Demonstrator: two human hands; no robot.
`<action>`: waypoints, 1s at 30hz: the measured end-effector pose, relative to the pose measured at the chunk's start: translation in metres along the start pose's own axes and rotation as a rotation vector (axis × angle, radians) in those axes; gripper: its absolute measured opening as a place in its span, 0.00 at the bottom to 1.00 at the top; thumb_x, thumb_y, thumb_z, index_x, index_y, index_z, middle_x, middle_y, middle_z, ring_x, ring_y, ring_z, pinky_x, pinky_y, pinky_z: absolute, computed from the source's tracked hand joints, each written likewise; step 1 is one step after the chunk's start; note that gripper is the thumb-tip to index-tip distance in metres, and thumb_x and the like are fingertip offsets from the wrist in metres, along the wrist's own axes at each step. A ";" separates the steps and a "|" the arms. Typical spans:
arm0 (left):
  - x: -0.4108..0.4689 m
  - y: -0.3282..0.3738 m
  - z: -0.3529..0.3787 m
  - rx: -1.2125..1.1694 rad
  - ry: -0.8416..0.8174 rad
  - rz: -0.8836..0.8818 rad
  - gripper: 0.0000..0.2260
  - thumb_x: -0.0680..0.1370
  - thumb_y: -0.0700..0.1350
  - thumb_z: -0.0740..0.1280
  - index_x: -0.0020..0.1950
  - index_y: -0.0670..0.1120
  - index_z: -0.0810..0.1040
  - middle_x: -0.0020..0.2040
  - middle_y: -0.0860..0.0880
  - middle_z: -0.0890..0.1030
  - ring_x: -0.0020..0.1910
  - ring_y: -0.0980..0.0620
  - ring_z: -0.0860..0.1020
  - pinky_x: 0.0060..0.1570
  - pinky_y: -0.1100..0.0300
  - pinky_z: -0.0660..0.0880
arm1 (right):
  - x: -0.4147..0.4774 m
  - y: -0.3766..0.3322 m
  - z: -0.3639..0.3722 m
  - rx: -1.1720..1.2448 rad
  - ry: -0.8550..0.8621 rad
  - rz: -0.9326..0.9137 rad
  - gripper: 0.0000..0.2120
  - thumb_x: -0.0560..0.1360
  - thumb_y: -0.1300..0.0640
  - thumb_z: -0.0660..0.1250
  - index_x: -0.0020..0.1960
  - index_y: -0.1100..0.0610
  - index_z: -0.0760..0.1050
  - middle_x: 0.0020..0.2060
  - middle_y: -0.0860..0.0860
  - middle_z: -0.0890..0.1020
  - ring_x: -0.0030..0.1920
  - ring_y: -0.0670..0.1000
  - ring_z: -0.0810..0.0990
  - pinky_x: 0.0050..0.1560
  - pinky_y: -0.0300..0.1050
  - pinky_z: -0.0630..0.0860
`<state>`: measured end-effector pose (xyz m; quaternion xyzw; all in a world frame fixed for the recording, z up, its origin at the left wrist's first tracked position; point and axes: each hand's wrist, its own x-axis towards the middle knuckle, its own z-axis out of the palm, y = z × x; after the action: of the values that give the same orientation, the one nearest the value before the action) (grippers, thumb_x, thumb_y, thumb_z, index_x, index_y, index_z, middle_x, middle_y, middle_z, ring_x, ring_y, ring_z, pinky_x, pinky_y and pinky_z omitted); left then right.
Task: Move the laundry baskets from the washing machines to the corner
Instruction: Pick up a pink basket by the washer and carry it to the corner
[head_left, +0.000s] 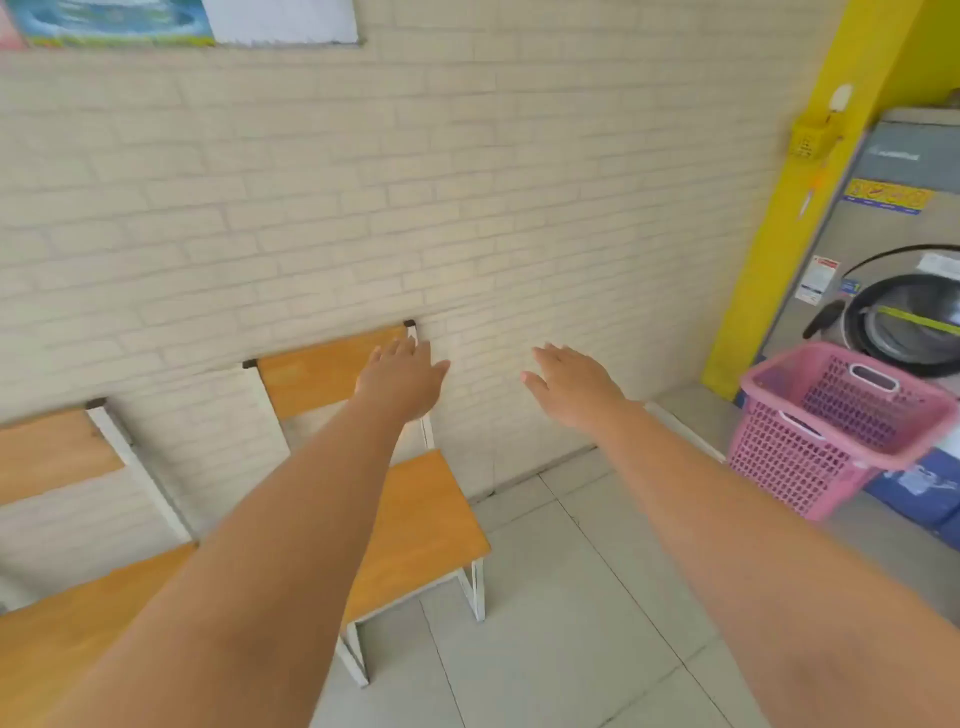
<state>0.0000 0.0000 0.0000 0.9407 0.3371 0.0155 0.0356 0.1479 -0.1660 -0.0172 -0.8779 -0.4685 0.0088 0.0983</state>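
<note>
Both your arms stretched out ahead, hands empty

Brick wall (467, 208) fills the view, washing machine (883, 249) at far right, two wooden chairs (415, 519) against the wall at left. Pink laundry basket (831, 431) sits tilted in front of the machine, resting on a blue bag (919, 493). Your left hand (402, 382) and right hand (574, 387): fingers spread, holding nothing, well apart from the basket
</note>
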 end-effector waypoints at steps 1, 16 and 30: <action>0.000 0.006 0.007 0.005 -0.035 0.007 0.27 0.83 0.55 0.44 0.79 0.43 0.51 0.80 0.43 0.51 0.79 0.44 0.49 0.77 0.47 0.47 | -0.007 0.006 0.003 -0.004 -0.023 0.041 0.28 0.82 0.45 0.47 0.77 0.59 0.55 0.77 0.56 0.58 0.77 0.56 0.56 0.74 0.54 0.58; 0.035 0.155 0.130 -0.127 -0.265 0.262 0.27 0.84 0.54 0.47 0.79 0.42 0.54 0.79 0.41 0.55 0.78 0.43 0.53 0.77 0.49 0.51 | -0.109 0.178 0.095 0.198 -0.137 0.420 0.25 0.82 0.49 0.53 0.75 0.61 0.60 0.74 0.59 0.65 0.74 0.58 0.63 0.72 0.52 0.60; 0.091 0.357 0.204 -0.267 -0.431 0.333 0.25 0.82 0.55 0.54 0.78 0.46 0.59 0.77 0.47 0.61 0.75 0.45 0.63 0.70 0.50 0.62 | -0.155 0.373 0.108 0.375 -0.123 0.726 0.25 0.83 0.47 0.51 0.76 0.58 0.59 0.76 0.57 0.63 0.75 0.57 0.61 0.73 0.52 0.58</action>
<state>0.3074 -0.2284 -0.1756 0.9516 0.1578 -0.1345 0.2268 0.3556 -0.4780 -0.2028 -0.9509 -0.1237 0.1803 0.2189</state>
